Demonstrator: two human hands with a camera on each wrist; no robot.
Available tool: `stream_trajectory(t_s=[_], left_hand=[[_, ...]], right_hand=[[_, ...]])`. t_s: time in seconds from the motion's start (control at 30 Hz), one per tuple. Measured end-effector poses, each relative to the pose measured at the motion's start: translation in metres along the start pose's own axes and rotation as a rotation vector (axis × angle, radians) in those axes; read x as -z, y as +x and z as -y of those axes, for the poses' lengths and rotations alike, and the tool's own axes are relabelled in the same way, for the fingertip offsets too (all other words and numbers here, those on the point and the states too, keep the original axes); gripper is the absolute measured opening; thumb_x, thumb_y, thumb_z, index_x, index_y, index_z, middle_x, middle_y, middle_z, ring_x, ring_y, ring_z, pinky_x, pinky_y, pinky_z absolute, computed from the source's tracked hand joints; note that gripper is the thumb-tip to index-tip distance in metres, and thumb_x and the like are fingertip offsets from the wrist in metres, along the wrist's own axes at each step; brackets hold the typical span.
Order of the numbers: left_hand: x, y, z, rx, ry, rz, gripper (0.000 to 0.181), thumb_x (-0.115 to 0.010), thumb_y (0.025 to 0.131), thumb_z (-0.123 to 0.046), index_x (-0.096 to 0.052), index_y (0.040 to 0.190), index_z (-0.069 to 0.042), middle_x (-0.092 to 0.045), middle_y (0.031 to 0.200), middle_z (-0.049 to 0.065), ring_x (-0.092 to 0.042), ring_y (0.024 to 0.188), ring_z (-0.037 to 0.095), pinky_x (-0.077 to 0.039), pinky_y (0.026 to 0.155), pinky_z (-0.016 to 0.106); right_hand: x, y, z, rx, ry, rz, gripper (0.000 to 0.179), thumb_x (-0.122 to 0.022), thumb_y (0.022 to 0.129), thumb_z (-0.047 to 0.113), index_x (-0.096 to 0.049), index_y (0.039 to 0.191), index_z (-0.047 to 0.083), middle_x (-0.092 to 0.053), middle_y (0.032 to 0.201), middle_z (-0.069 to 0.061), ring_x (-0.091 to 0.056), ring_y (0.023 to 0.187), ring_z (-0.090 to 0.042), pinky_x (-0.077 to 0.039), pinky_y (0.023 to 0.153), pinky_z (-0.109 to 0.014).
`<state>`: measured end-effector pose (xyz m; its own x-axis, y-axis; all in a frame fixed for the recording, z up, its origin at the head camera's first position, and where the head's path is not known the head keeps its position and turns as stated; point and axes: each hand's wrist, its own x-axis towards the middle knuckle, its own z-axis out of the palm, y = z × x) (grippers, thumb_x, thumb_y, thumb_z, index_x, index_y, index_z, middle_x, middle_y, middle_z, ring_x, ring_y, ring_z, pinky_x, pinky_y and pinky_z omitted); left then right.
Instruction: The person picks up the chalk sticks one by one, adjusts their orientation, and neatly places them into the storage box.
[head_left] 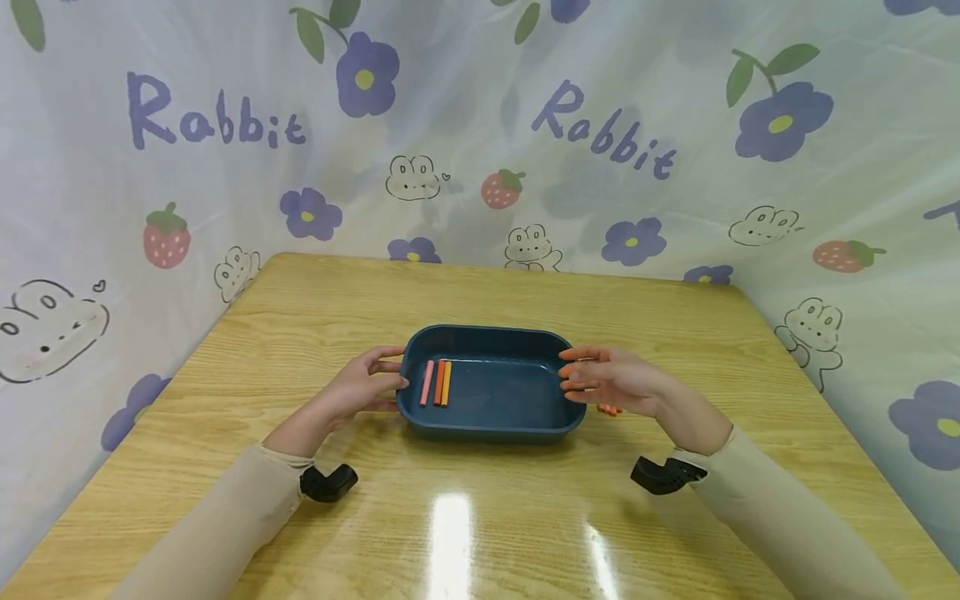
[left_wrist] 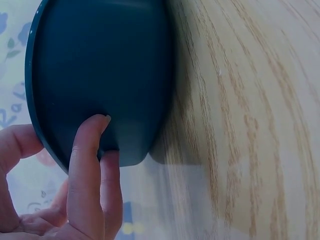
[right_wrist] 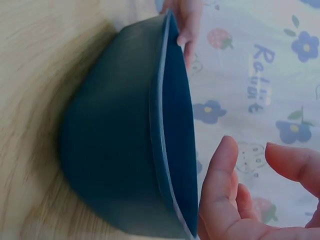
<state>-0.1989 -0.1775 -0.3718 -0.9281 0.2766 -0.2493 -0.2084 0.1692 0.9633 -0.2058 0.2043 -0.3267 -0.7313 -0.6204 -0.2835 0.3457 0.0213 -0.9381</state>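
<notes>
Dark blue tray (head_left: 502,398) at the middle of the tabletop (head_left: 525,483): left hand (head_left: 356,387) pinching its 9 o'clock rim, right hand (head_left: 618,382) at 3 o'clock, grip apart and holding nothing.
A one-sided pull might swivel the tray and roll the loose sticks (head_left: 440,383) inside; sliding it toward 4 o'clock could snag the orange pieces (head_left: 610,409). The curtain (head_left: 465,108) bounds 12 o'clock; wood extends toward 6.
</notes>
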Motion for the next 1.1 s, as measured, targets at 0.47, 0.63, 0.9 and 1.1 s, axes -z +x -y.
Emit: stream_trajectory(t_s=[0.47,0.63,0.9,1.1], left_hand=[[-0.001,0.000,0.001,0.005,0.009,-0.007,0.062,-0.055,0.090,-0.004,-0.026,0.145,-0.002,-0.034,0.135,0.029,-0.056,0.104,0.036,-0.055,0.076,0.041],[0.000,0.002,0.000,0.007,0.017,-0.011,0.061,-0.055,0.091,-0.004,-0.026,0.145,-0.003,-0.034,0.135,0.028,-0.057,0.104,0.034,-0.054,0.077,0.043],[0.000,0.000,-0.002,0.012,0.023,-0.017,0.061,-0.055,0.091,-0.003,-0.026,0.145,-0.003,-0.035,0.134,0.028,-0.058,0.101,0.030,-0.054,0.078,0.043],[0.001,0.001,-0.001,0.011,0.022,-0.018,0.061,-0.055,0.091,-0.004,-0.026,0.145,-0.003,-0.036,0.134,0.027,-0.059,0.099,0.028,-0.054,0.077,0.043]], right_hand=[[0.026,-0.027,-0.015,-0.003,0.010,-0.118,0.054,-0.050,0.094,0.002,-0.020,0.137,-0.011,-0.056,0.106,-0.005,-0.061,0.093,-0.016,-0.050,0.087,-0.031],[0.035,-0.030,-0.023,0.000,0.031,-0.129,0.063,-0.048,0.094,0.000,-0.008,0.140,-0.015,-0.055,0.108,-0.004,-0.061,0.096,-0.019,-0.049,0.090,-0.033],[0.046,-0.035,-0.036,-0.012,0.026,-0.215,0.066,-0.048,0.094,0.002,-0.005,0.141,-0.014,-0.050,0.112,-0.011,-0.058,0.098,-0.019,-0.047,0.093,-0.034],[0.057,-0.033,-0.044,-0.011,0.002,-0.303,0.064,-0.048,0.094,0.001,-0.008,0.141,-0.014,-0.054,0.100,-0.009,-0.059,0.089,-0.016,-0.051,0.085,-0.030]])
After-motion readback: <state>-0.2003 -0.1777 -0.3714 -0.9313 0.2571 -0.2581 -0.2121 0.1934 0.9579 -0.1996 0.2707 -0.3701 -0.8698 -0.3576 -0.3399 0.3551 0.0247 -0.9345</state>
